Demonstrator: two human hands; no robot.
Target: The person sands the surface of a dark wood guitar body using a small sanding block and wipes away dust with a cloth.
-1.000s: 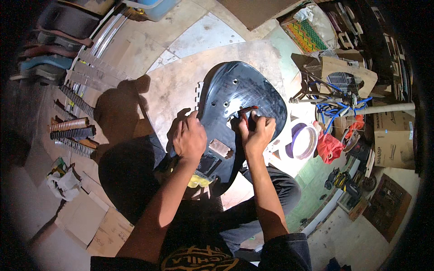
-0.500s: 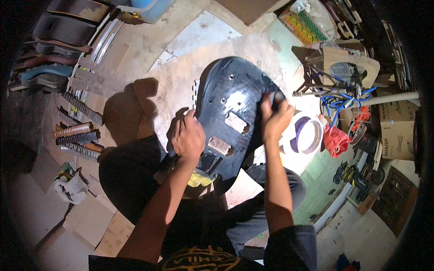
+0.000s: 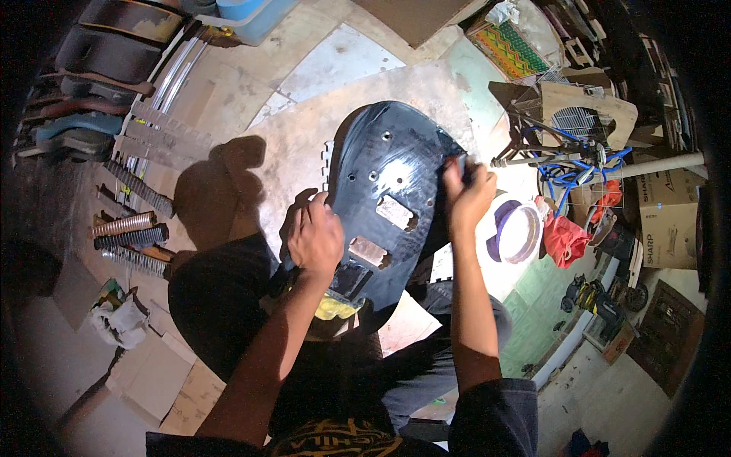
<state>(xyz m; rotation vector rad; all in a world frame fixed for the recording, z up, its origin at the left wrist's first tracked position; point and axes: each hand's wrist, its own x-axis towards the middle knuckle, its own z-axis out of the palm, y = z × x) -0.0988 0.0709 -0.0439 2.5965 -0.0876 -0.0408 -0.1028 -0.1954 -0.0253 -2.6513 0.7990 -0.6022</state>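
Observation:
A glossy black electric guitar body [image 3: 384, 160] lies tilted across my lap, with pickup cutouts and small drilled holes in its face. My left hand [image 3: 314, 234] grips its left edge, the fingers curled there and partly in shadow. At the right edge, near the upper curve, my right hand [image 3: 470, 194] is closed, thumb toward the body, on a small dark and reddish thing that I cannot make out. Under the lower left end of the body shows a crumpled yellow cloth or foam piece [image 3: 335, 306].
A round tub [image 3: 537, 232] with a purplish inside stands right of my knee, beside a red cloth [image 3: 567, 242]. Farther right are a tangle of blue cord [image 3: 567, 179] and a cardboard box [image 3: 661, 228]. Ridged strips [image 3: 126, 223] and stacked curved boards [image 3: 99, 61] lie left.
The guitar body has shifted very slightly in view. My right hand has moved a little at the right edge; my left hand keeps its hold.

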